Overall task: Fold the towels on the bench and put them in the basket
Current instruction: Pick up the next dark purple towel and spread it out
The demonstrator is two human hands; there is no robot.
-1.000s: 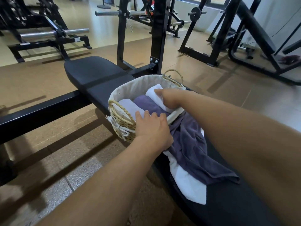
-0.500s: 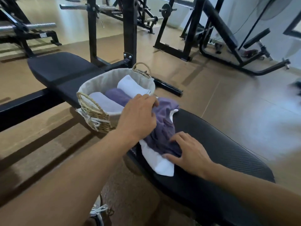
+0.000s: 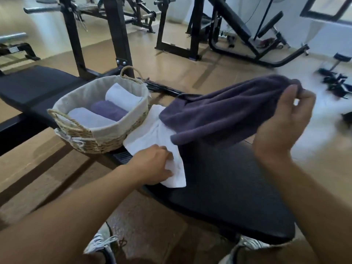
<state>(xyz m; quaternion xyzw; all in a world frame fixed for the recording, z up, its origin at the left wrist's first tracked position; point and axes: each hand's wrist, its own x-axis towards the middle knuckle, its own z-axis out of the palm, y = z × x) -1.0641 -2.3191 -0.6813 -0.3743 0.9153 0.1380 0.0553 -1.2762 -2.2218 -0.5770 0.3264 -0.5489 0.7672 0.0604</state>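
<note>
Tan tiled floor with black weight racks standing on it; beyond the racks, a pale wall and a dark-framed window.

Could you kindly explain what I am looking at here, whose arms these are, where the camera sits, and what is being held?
No machine is involved: a camera worn on a person's head looks down at their own two bare hands in a gym. The right hand pinches a dark purple towel and lifts it off a padded black bench. The left hand grips a white towel lying on the bench. Beside it on the bench stands a woven basket with three rolled towels inside. The person's shoes show below.
</note>
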